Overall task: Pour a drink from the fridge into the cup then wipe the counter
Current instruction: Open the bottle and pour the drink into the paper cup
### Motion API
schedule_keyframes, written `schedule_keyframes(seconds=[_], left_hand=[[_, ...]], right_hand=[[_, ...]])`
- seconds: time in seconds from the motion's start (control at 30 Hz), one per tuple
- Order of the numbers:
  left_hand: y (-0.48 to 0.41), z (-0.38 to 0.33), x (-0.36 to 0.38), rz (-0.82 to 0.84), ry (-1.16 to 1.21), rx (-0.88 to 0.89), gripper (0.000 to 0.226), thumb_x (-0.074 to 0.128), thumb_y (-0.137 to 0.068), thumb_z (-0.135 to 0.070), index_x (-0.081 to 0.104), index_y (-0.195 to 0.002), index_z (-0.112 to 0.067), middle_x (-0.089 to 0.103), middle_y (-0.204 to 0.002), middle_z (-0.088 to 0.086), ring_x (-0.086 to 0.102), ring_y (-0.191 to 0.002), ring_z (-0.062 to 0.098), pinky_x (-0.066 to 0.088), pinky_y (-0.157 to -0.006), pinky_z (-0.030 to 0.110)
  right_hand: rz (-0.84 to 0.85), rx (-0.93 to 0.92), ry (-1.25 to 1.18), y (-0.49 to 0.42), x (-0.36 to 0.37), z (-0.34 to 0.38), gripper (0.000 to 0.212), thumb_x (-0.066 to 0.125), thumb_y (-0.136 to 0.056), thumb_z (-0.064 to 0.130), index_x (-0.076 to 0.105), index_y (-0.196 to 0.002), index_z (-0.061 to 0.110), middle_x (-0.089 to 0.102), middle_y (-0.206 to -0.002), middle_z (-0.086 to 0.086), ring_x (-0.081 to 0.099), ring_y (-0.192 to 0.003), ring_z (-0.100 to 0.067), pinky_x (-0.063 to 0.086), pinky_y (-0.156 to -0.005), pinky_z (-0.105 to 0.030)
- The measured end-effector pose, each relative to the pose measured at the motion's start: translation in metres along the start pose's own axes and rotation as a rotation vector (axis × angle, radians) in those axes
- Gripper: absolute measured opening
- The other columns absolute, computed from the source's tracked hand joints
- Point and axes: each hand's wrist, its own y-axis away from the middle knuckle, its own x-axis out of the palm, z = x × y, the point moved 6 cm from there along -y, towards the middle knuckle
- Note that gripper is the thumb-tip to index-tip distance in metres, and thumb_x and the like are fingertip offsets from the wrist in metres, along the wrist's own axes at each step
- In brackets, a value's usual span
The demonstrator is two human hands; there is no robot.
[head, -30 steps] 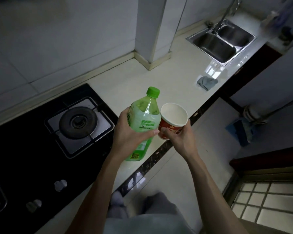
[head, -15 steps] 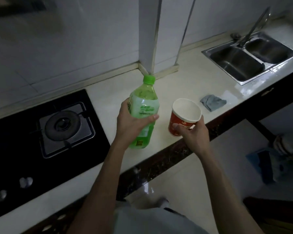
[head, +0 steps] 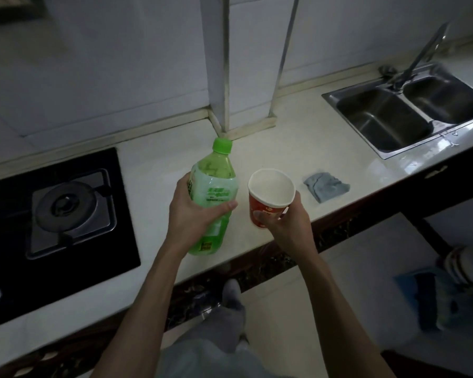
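Left hand (head: 194,214) wrapped round the labelled middle of a capped green plastic bottle (head: 212,197) over the pale glossy counter (head: 279,148); right hand (head: 287,222) pinches a red paper cup (head: 269,199), white inside, beside it; crumpled grey cloth (head: 325,186) lies nearby.

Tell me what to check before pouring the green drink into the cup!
1. Cap off the green bottle: not ok, the green cap is on.
2. Bottle held firmly: ok, the left hand wraps around its middle.
3. Cup held and mouth up: ok, the right hand grips its lower side, opening facing up.
4. Cup empty inside: ok, only the white inside shows.
5. A free hand to unscrew the cap: not ok, both hands are full; the cup probably needs setting on the counter first.
6. Cloth ready for wiping: ok, it lies on the counter right of the cup.
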Motion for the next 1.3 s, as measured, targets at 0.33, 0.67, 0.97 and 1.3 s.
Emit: schedule_keyframes(seconds=[0.33, 0.67, 0.97, 1.3], left_hand=[[-0.073, -0.002, 0.053, -0.012, 0.085, -0.042, 0.090, 0.093, -0.057, -0.030, 0.045, -0.132, -0.027, 0.060, -0.110, -0.015, 0.059, -0.096, -0.004, 0.046, -0.069, 0.013], [-0.114, -0.011, 0.078, -0.066, 0.094, -0.090, 0.086, 0.092, -0.057, -0.034, 0.041, -0.126, -0.035, 0.057, -0.114, -0.016, 0.059, -0.097, -0.006, 0.046, -0.069, 0.007], [-0.108, -0.004, 0.104, -0.274, 0.114, -0.237, 0.088, 0.095, -0.053, -0.029, 0.041, -0.121, -0.041, 0.061, -0.118, -0.014, 0.060, -0.105, -0.002, 0.049, -0.077, 0.014], [-0.086, -0.029, 0.130, -0.472, 0.067, -0.301, 0.090, 0.095, -0.050, -0.040, 0.040, -0.122, -0.042, 0.063, -0.116, -0.014, 0.064, -0.105, 0.006, 0.056, -0.090, 0.034]], right_hand=[[0.043, -0.020, 0.176, -0.082, -0.001, -0.021, 0.076, 0.082, -0.066, 0.045, 0.047, -0.128, 0.019, 0.060, -0.117, 0.004, 0.060, -0.102, -0.015, 0.055, -0.078, -0.037], [0.185, -0.068, 0.198, -0.154, 0.021, -0.045, 0.067, 0.079, -0.070, 0.051, 0.051, -0.126, 0.027, 0.060, -0.116, 0.003, 0.059, -0.100, -0.017, 0.054, -0.075, -0.036], [0.381, -0.104, 0.161, -0.221, 0.058, -0.103, 0.082, 0.079, -0.059, 0.067, 0.054, -0.126, 0.026, 0.064, -0.116, 0.006, 0.061, -0.107, -0.018, 0.055, -0.083, -0.040], [0.562, -0.166, 0.186, -0.232, 0.060, -0.123, 0.078, 0.085, -0.069, 0.028, 0.046, -0.135, 0.017, 0.055, -0.128, -0.001, 0.048, -0.116, -0.023, 0.043, -0.090, -0.033]])
